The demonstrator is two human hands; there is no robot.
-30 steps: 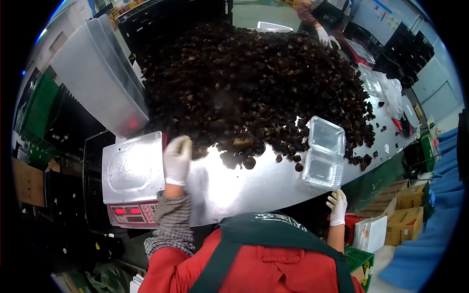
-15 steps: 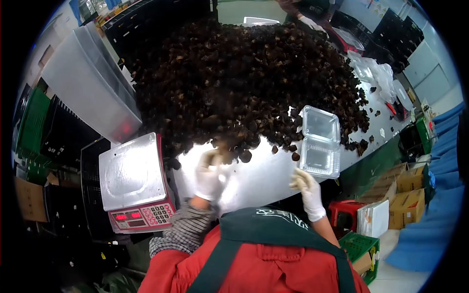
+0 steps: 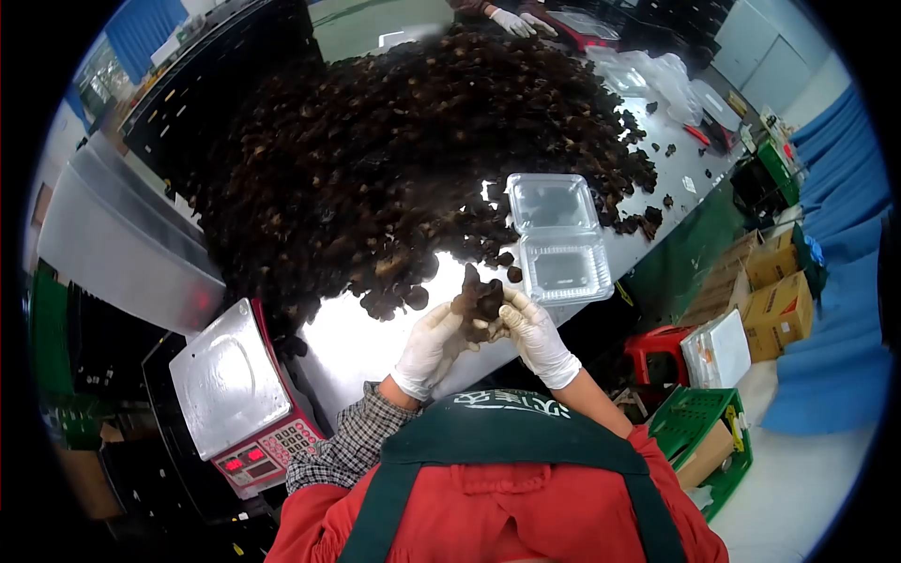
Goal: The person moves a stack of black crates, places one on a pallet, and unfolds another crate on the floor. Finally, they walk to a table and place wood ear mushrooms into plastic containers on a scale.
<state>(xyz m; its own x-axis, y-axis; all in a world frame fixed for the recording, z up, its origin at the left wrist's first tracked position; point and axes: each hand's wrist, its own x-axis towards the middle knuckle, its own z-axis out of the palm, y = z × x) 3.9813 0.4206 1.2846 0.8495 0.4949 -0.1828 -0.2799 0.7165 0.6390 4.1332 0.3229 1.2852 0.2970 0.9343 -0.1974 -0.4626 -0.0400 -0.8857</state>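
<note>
Both hands wear white gloves and meet above the near edge of the metal table. My left hand (image 3: 432, 347) grips the left side of a dark brown wood ear mushroom (image 3: 480, 300). On its right side, the fingers of my right hand (image 3: 539, 340) are closed on the same piece. A large heap of wood ear mushrooms (image 3: 375, 169) covers the table beyond. Just past my right hand lies a clear plastic clamshell box (image 3: 565, 267) with its lid folded back and nothing inside.
At the left stands a red and silver weighing scale (image 3: 235, 385), with tall translucent bins (image 3: 122, 235) behind it. A co-worker's gloved hands (image 3: 519, 22) are at the far end, near another scale (image 3: 584, 28). Right of the table are a red stool (image 3: 657, 352) and a green crate (image 3: 699, 441).
My left hand has come away from the heap's edge, and my right hand has moved inward to meet it. A wood ear mushroom is now held between them. The view has shifted.
</note>
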